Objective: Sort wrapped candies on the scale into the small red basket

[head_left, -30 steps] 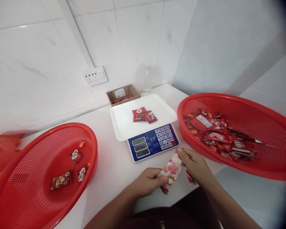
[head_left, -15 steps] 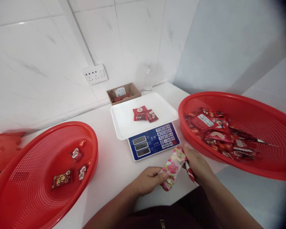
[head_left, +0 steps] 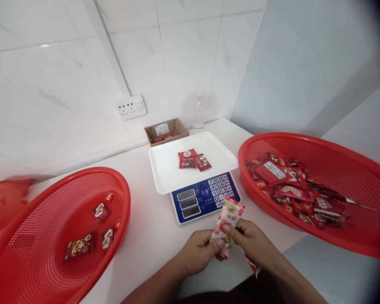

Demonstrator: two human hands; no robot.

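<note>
A pink-and-white flowered snack packet [head_left: 230,212] is held up in front of the scale by both hands. My left hand [head_left: 196,252] is closed on its lower end, thumb on top. My right hand [head_left: 256,242] pinches its right side near the middle. Below the right palm hangs a red-and-white wrapped piece [head_left: 251,264], apparently held by the hidden fingers of that hand. Just beyond the hands stands the blue digital scale [head_left: 202,195]. Its white tray [head_left: 164,162] bears a few small red packets [head_left: 203,162], lying together.
At the right, a big red basket [head_left: 307,137] holds many red packets. The left red basket [head_left: 122,181] has several small packets. A cardboard box [head_left: 149,134] and a clear bottle [head_left: 199,113] stand by the wall, under a socket [head_left: 131,107]. A red bag [head_left: 8,196] lies far left.
My right hand has slid from the packet's upper end down to its middle. The packet stands more upright. The view has tilted up slightly, so the surroundings sit lower.
</note>
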